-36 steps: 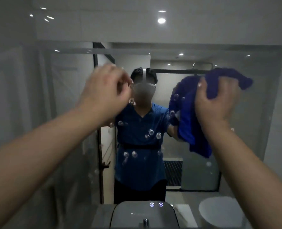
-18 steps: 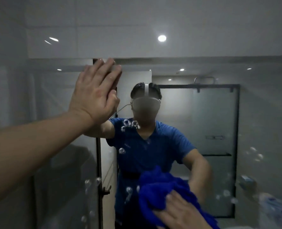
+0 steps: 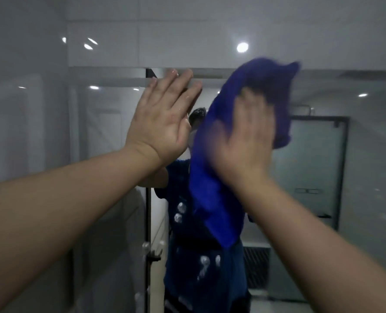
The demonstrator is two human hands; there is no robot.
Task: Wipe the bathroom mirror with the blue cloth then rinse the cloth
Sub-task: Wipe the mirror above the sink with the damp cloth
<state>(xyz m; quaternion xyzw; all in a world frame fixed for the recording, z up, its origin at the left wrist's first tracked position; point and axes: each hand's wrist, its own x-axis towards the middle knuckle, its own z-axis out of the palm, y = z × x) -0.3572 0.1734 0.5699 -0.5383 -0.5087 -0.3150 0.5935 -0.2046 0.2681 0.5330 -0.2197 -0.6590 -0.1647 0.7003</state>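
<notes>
The bathroom mirror [image 3: 323, 159] fills the wall ahead, its top edge running just above my fingertips. My left hand [image 3: 162, 118] lies flat and open against the glass near the top, fingers spread upward. My right hand [image 3: 244, 134], blurred by motion, presses the blue cloth [image 3: 212, 177] onto the mirror just to the right of the left hand. The cloth bunches above my fingers and hangs down below my wrist. White soapy spots [image 3: 206, 265] dot the glass lower down.
Above the mirror runs a white tiled wall [image 3: 187, 41] with a reflected ceiling light. The mirror reflects a person in a blue shirt and a black-framed glass shower door [image 3: 311, 177]. A grey wall stands at the left.
My right hand swept the blue cloth from the bottom of the mirror up to the top. My left hand stayed flat on the glass. The view shifted slightly.
</notes>
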